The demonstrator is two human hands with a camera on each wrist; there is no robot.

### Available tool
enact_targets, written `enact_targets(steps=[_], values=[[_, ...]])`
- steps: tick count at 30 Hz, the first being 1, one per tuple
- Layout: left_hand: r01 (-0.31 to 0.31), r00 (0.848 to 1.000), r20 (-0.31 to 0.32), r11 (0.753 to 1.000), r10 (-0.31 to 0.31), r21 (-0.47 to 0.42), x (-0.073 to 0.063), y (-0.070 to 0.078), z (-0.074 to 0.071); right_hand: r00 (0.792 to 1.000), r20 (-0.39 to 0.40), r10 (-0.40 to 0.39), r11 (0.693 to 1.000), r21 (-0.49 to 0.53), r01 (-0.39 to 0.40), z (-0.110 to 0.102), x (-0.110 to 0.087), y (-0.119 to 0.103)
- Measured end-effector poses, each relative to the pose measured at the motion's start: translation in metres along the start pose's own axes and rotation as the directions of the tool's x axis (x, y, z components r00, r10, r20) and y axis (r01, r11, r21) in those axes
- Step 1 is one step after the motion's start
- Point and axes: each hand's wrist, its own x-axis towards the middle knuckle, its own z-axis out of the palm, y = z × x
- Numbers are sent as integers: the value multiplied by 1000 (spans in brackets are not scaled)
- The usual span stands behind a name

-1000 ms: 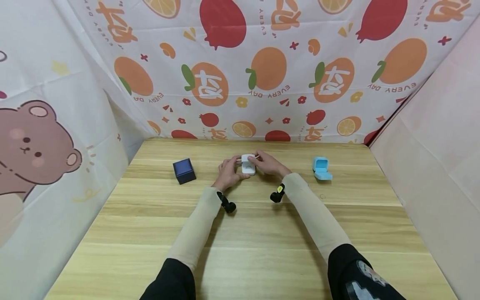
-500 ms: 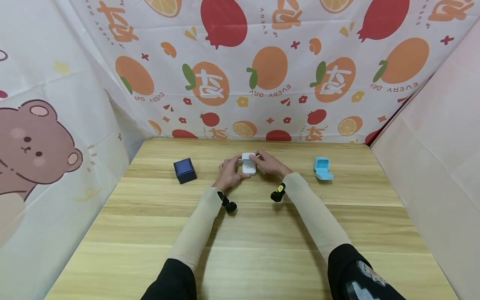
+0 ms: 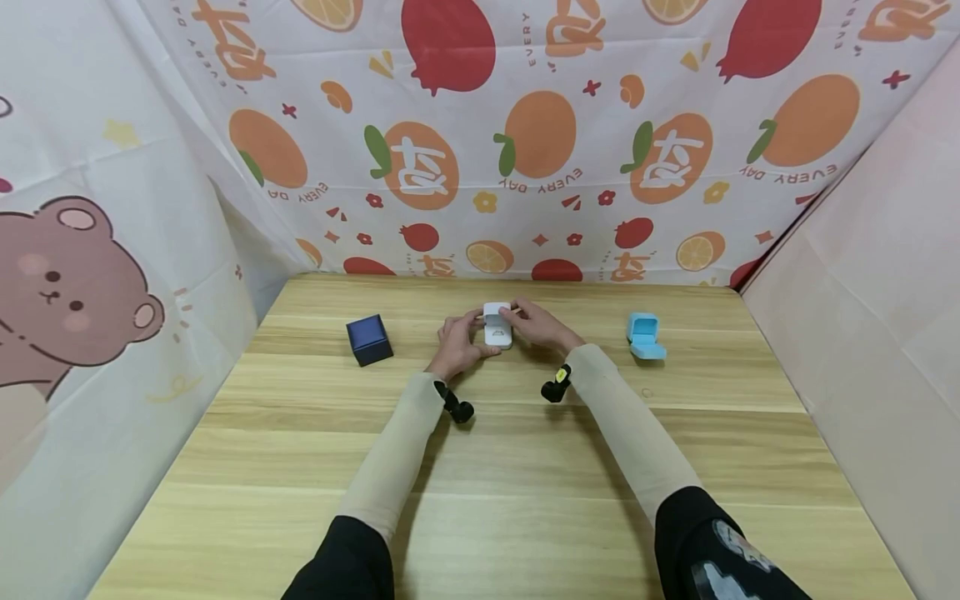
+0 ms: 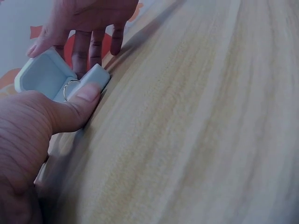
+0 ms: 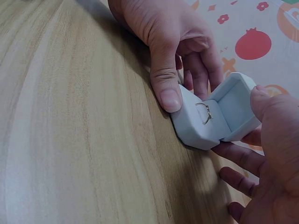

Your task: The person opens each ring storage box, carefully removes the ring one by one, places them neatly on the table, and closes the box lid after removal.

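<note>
A white ring box (image 3: 498, 342) stands on the table between both hands, its lid raised. A thin gold ring (image 5: 209, 113) sits upright in the cushion, its band also showing in the left wrist view. My left hand (image 3: 456, 347) grips the base, thumb pressed on the front face and the other fingers reaching behind. With thumb and fingers, my right hand (image 3: 543, 327) pinches the lid (image 5: 237, 105) at its side. The right thumb lies over the lid's edge, while the remaining right fingers spread loosely behind the box.
A dark blue box (image 3: 369, 340), closed, lies to the left on the wooden table (image 3: 525, 483). Off to the right, a light blue ring box (image 3: 645, 337) stands with its lid up. A fruit-print cloth (image 3: 465, 167) hangs behind the table's far edge.
The white box's lid has tilted further back with my right hand on it, and the inside shows more plainly. My left hand has stayed at the base.
</note>
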Motion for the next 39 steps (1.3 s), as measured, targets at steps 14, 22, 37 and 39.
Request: enact_targets(steps=[14,22,37,39], values=[[-4,1000,-14,1000,3,-12,-2,2,-1,1000,-7,21,1000,22,-21,0,-2,-3],[2,1000,-18,1000,-2,-8,-3,2,-1,1000,-2,26,999,30,-26,1,1,1],[2,1000,-22,1000,-3,-26,-3,2,-1,998,24,54,995,83,-55,-2,-1,-3],[0,1000,-21,1000,0,-24,-3,2,-1,998,25,58,994,90,-60,-4,-3,-5]])
